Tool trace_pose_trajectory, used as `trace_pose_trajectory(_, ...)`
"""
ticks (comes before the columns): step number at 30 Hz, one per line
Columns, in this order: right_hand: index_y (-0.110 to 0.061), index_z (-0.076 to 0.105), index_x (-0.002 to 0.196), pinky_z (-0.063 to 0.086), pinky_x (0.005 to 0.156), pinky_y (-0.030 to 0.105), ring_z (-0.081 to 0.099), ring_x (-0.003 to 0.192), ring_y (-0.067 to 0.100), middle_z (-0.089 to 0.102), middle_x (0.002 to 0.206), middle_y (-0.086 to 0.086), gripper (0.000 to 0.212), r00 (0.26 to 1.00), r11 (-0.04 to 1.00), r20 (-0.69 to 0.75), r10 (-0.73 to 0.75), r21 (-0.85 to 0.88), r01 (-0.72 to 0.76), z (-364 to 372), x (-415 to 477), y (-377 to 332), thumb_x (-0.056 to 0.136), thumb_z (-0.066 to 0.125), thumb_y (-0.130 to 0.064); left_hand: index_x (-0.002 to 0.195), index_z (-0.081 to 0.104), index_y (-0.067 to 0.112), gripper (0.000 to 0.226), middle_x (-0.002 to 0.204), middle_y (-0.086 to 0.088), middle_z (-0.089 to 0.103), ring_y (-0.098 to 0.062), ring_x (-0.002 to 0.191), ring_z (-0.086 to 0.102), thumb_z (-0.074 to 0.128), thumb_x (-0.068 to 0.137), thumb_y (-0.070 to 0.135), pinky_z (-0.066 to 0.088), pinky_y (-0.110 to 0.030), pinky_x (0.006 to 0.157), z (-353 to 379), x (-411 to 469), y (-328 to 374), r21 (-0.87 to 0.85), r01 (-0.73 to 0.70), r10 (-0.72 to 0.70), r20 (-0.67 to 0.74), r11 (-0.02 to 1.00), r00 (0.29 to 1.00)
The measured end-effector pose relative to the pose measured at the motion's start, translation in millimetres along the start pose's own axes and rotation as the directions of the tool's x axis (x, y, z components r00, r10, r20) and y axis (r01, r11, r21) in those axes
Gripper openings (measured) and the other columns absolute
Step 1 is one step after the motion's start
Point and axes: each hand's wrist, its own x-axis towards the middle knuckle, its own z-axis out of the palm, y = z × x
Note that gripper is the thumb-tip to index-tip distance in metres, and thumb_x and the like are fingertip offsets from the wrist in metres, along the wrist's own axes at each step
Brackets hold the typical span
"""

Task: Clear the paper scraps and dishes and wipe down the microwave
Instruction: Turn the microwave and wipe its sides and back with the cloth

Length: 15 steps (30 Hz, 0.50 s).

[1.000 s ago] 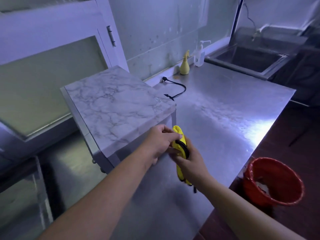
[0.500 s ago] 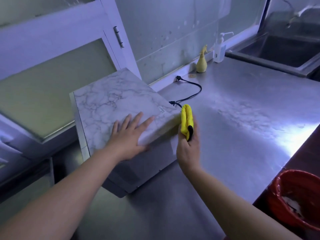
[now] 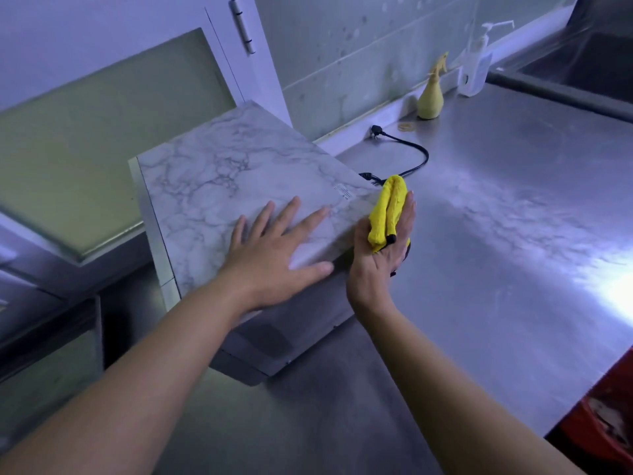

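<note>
At the far left a cabinet door point(image 3: 102, 132) with a frosted pane is hanging open above the lower units. Just right of it the microwave point(image 3: 212, 186), its top covered in a marble pattern, is sitting on the steel worktop point(image 3: 496, 252), turned so that one corner is pointing towards the person.

The left hand point(image 3: 274, 255) is lying flat on the near part of the microwave's top, palm down and fingers spread straight, gripping nothing. The right hand point(image 3: 380, 269) is standing on edge just beside it, at the microwave's right-hand upper edge. It is holding a folded yellow cloth point(image 3: 388, 210) between the thumb side and the straightened fingers, and the cloth is touching the microwave's edge near the far right corner. A small black loop is showing at the cloth's lower end, by the base of the fingers. The two hands are close together but not touching — the left on top of the microwave, the right against its side.

Behind the cloth a black power cord point(image 3: 421, 159) is curving across the worktop, with its plug lying loose near the wall. Farther right, a yellow spray bottle point(image 3: 431, 101) and a clear pump bottle point(image 3: 476, 66) are standing near each other by the wall, with a sink point(image 3: 582, 70) beyond them. A red bucket point(image 3: 603, 437) is showing at the lower right — below the worktop's edge.
</note>
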Motion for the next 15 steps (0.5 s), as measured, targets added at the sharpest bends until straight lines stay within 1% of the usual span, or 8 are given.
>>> trace_pose_trajectory(2,-0.034,0.014,0.155,0.000,0.123,0.045,0.012,0.150,0.002,0.015,0.165,-0.009,0.072,0.999,1.000,-0.045,-0.011,0.028,0.012,2,-6,9,0.091,0.043,-0.054,0.137,0.014,0.074,0.062,0.164,0.022,0.006,-0.006,0.152,0.000,0.019,0.075,0.081,-0.004,-0.040,0.123,-7,2,-10,-0.152,-0.003,-0.001,-0.028,0.988,1.000)
trace_pose_trajectory(4,-0.027,0.020,0.156,0.005,0.123,0.043,0.017,0.150,0.008,0.021,0.164,-0.009,0.072,0.995,0.998,-0.090,0.040,0.057,-0.035,4,-9,25,0.093,0.046,-0.050,0.145,0.030,0.055,0.062,0.163,0.014,0.019,-0.009,0.151,0.011,0.021,0.085,0.068,0.005,-0.039,0.124,-7,2,-20,-0.180,0.012,-0.039,-0.148,0.984,0.988)
trace_pose_trajectory(6,-0.029,0.024,0.156,0.014,0.123,0.041,0.025,0.147,0.009,0.029,0.160,-0.012,0.068,0.968,0.968,-0.110,0.224,0.136,-0.209,3,-8,47,0.096,0.052,-0.046,0.148,0.035,0.046,0.062,0.162,0.012,0.023,-0.011,0.150,0.017,0.025,0.089,0.060,0.007,-0.042,0.124,-3,3,-25,-0.162,0.091,-0.128,-0.233,0.983,0.964)
trace_pose_trajectory(8,-0.036,0.027,0.154,0.023,0.121,0.043,0.032,0.144,0.011,0.035,0.156,-0.012,0.064,0.863,0.845,-0.056,0.501,0.244,-0.475,0,-4,71,0.097,0.054,-0.050,0.149,0.033,0.047,0.062,0.162,0.014,0.023,-0.011,0.150,0.016,0.025,0.089,0.060,0.005,-0.044,0.123,2,5,-24,-0.125,0.133,-0.160,-0.238,0.983,0.958)
trace_pose_trajectory(9,-0.039,0.029,0.153,0.025,0.120,0.044,0.035,0.143,0.014,0.038,0.155,-0.011,0.064,0.802,0.775,-0.017,0.597,0.270,-0.571,-2,-2,82,0.096,0.053,-0.054,0.148,0.033,0.047,0.061,0.162,0.014,0.023,-0.011,0.150,0.016,0.025,0.089,0.060,0.006,-0.045,0.123,2,6,-23,-0.116,0.133,-0.158,-0.236,0.984,0.959)
trace_pose_trajectory(11,-0.038,0.033,0.150,0.029,0.118,0.046,0.039,0.140,0.018,0.043,0.151,-0.008,0.063,0.729,0.689,0.026,0.684,0.303,-0.658,-6,2,97,0.094,0.052,-0.059,0.148,0.034,0.046,0.061,0.162,0.012,0.025,-0.013,0.150,0.018,0.027,0.089,0.059,0.011,-0.046,0.123,1,6,-24,-0.125,0.122,-0.149,-0.240,0.985,0.959)
trace_pose_trajectory(13,-0.031,0.035,0.150,0.031,0.117,0.046,0.040,0.139,0.019,0.045,0.151,-0.004,0.064,0.688,0.634,0.054,0.724,0.343,-0.693,-9,7,103,0.095,0.051,-0.058,0.148,0.035,0.045,0.061,0.162,0.011,0.026,-0.013,0.150,0.019,0.028,0.090,0.058,0.013,-0.047,0.122,0,5,-24,-0.136,0.123,-0.152,-0.237,0.983,0.960)
trace_pose_trajectory(15,-0.023,0.038,0.150,0.035,0.115,0.046,0.045,0.137,0.022,0.047,0.150,0.002,0.065,0.637,0.558,0.131,0.760,0.371,-0.742,-15,13,102,0.096,0.048,-0.058,0.148,0.036,0.044,0.060,0.162,0.010,0.026,-0.014,0.150,0.020,0.029,0.090,0.057,0.013,-0.046,0.122,-1,4,-23,-0.131,0.127,-0.155,-0.236,0.983,0.959)
